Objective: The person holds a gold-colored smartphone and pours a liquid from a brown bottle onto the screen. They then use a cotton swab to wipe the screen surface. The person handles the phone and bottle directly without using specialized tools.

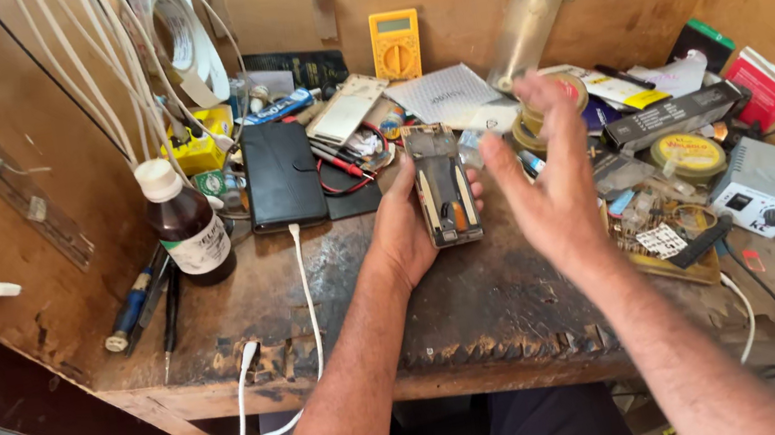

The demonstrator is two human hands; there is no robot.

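left hand [406, 228] holding opened phone [443, 184], right hand [547, 187] open beside it

Left hand [406, 227] palm up, fingers curled in a grip, forearm reaching in from bottom centre. Right hand [545, 187] raised, open, fingers spread and slightly blurred, palm facing left, forearm angling in from bottom right.

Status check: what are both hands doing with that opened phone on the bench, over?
Left hand grips opened phone, back off, above the workbench. Right hand open, empty, blurred beside it. Nothing between them.
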